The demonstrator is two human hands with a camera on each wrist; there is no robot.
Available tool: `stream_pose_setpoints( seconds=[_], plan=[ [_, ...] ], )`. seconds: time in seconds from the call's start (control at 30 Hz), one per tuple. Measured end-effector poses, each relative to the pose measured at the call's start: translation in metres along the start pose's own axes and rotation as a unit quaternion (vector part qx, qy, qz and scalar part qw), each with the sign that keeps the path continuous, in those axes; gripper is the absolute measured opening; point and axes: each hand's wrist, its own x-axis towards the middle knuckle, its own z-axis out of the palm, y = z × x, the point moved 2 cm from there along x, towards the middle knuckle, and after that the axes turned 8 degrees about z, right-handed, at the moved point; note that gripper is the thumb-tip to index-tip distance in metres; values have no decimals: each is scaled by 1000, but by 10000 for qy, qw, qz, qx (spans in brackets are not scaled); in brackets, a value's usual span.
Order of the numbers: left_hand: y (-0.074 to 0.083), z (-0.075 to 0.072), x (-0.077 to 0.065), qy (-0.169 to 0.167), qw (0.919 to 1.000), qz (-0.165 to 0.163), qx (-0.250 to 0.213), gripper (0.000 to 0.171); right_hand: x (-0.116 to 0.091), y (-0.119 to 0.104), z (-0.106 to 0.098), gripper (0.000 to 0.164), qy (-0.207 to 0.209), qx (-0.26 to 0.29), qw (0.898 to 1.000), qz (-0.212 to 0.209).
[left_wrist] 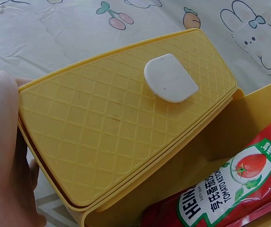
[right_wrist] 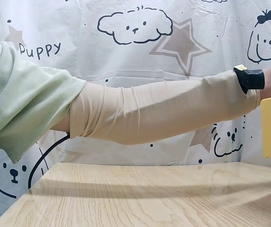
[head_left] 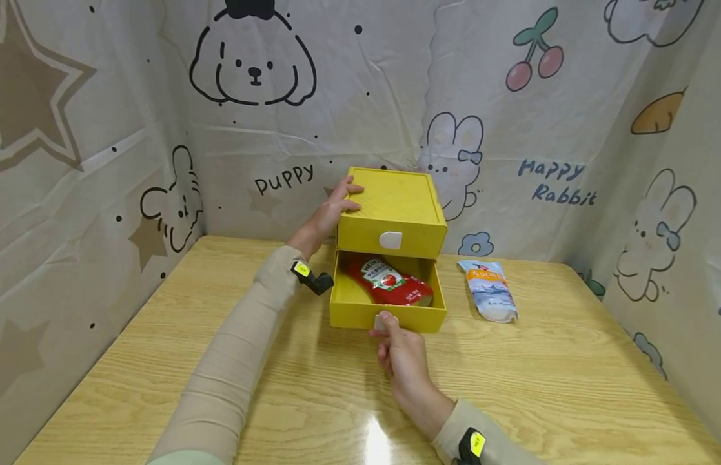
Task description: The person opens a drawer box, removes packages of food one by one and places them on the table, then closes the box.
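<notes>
A yellow two-drawer box stands on the table, its upper drawer closed and its lower drawer pulled out. In the lower drawer lies a red Heinz tomato ketchup pouch, its label also large in the left wrist view. My left hand rests against the box's upper left side, with fingers reaching over the top edge. My right hand pinches the white drawer handle at the front of the lower drawer, thumb on top. In the right wrist view only a sliver of that hand shows.
To the right of the box, a blue, white and orange packet lies on the wooden table. Printed cloth hangs close behind the box and along both sides. My left forearm crosses the table's left part.
</notes>
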Motion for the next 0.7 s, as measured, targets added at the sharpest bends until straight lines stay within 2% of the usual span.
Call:
stream_pose_setpoints(
  seconds=[0.7],
  plan=[
    [-2, 0, 1, 59, 9999, 115, -40, 53, -12, 2, -3, 36, -12, -125, 9999, 89]
  ],
)
